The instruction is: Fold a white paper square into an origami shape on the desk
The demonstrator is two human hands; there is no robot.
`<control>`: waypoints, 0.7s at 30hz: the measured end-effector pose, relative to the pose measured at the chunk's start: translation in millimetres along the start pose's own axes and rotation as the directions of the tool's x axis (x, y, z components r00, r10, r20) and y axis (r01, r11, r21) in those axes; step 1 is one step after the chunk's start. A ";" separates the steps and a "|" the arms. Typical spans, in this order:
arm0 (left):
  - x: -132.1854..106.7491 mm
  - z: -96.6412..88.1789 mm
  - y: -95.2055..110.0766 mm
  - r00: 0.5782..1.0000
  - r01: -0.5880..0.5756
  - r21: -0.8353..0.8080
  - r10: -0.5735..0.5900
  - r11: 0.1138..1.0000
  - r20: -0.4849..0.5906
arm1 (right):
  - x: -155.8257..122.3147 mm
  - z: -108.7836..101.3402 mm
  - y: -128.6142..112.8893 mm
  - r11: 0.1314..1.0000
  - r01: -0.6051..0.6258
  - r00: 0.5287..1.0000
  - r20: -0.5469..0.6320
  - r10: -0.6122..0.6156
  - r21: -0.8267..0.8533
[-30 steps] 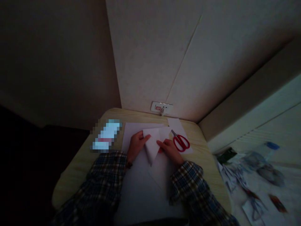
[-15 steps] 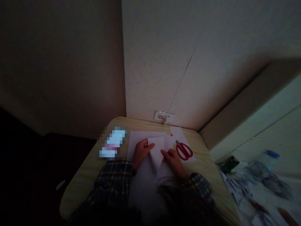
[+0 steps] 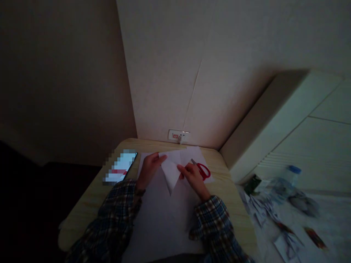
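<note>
A white sheet of paper (image 3: pixel 164 215) lies on a small pale wooden table (image 3: pixel 90 197). Its top part is folded down into a triangular flap (image 3: pixel 170 175). My left hand (image 3: pixel 149 168) grips the flap's upper left edge, fingers curled over it. My right hand (image 3: pixel 192 176) presses on the flap's right edge with its fingers held together. Red-handled scissors (image 3: pixel 202 169) lie just beyond my right hand, partly hidden by it. Both forearms wear plaid sleeves.
A phone (image 3: pixel 120 166) with a lit screen lies at the table's left. A wall socket (image 3: pixel 178 136) sits behind the table. To the right, a bed surface holds paper scraps (image 3: pixel 260 208), a plastic bottle (image 3: pixel 285 179) and other clutter. The room is dim.
The view has shifted, so everything sits further left in frame. Both hands stay on the folded flap; the right hand now covers more of the scissors.
</note>
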State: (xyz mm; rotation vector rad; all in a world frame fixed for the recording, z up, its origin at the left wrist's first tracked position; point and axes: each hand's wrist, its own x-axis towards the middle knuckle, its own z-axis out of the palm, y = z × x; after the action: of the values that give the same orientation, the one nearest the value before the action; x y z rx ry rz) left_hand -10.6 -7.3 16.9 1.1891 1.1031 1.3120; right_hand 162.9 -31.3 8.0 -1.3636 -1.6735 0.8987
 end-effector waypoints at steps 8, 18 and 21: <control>8.6 9.5 85.3 0.987 -0.158 0.036 0.157 0.987 0.041 | 19.4 -51.4 -76.1 0.978 0.191 0.978 -0.103 -0.183 0.085; 25.9 17.4 114.0 0.968 -0.115 0.117 0.085 0.986 0.237 | 27.6 -76.9 -92.0 0.969 0.203 0.965 -0.140 -0.223 -0.143; 29.1 17.4 115.4 0.942 -0.040 0.132 -0.006 0.990 0.337 | 27.9 -80.7 -92.0 0.968 0.196 0.969 -0.122 -0.216 -0.160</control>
State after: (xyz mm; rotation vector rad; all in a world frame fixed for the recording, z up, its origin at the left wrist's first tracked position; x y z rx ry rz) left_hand -4.8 13.1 135.3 1.4663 0.9442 1.0079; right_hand 192.2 -16.1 129.1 -1.2871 -1.7626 0.5582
